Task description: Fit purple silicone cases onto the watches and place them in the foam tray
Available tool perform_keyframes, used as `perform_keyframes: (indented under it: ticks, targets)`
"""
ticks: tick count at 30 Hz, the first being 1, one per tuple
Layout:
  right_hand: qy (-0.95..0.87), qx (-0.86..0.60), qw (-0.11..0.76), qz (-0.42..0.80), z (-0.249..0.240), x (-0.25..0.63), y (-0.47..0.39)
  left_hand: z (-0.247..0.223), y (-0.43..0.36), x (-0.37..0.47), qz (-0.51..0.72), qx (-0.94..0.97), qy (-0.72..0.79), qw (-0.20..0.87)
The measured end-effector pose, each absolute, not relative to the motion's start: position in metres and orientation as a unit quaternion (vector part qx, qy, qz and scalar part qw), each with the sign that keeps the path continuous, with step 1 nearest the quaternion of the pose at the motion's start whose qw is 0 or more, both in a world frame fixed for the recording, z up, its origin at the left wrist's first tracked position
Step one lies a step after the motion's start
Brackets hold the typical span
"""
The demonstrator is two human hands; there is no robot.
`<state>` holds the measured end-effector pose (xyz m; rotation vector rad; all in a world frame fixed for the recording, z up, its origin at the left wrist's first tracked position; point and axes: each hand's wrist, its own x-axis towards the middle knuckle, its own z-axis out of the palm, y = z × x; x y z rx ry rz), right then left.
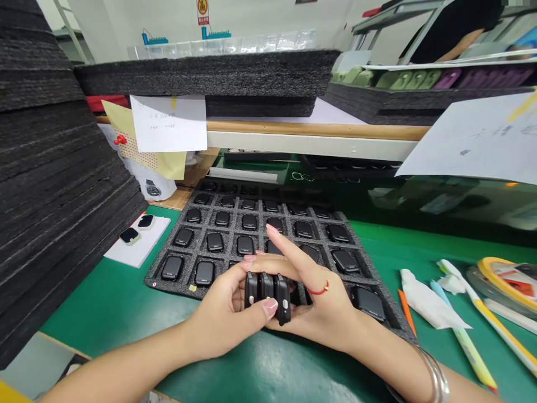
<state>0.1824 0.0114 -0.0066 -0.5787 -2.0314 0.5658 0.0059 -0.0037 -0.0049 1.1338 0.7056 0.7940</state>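
Note:
Just in front of the foam tray [178, 284], my left hand [222, 319] is closed around three black smartwatch bodies [267, 288] held upright side by side. Its thumb presses on their near edges, where small silver buttons show. My right hand [327, 305] closes on the same group from the right, its palm against the rightmost piece and its index finger pointing up and away. Some fingers of both hands are hidden behind the watch bodies. Beyond the hands, rows of similar black watch bodies [205, 272] lie face to back in the tray's pockets.
Tall stacked black foam trays [50, 168] stand at the left. A white pad [140, 246] holds two light-framed watches [130, 235]. A shelf edge [310, 143] crosses ahead. At right lie tissue [428, 299], an orange pen [406, 313], a highlighter [472, 352] and tape rolls [499, 280].

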Motion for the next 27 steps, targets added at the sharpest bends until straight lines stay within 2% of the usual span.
perform_keyframes:
  ticks: [6,17,24,27]
  targets:
    - [-0.841,-0.246,0.438,0.200,-0.004,0.181,0.010,-0.005,-0.003,0.008,0.372,0.491,0.286,0.734]
    - [-0.864,-0.215,0.414,0.190,-0.002,0.183,0.008,0.001,0.000,0.006,0.392,0.575,0.339,0.634]
    - [-0.704,-0.292,0.523,0.383,0.004,0.189,0.007,0.006,-0.004,0.000,0.425,0.710,0.328,0.455]
    - [-0.653,-0.326,0.499,0.467,0.001,0.187,0.011,0.003,-0.004,0.000,0.425,0.729,0.318,0.431]
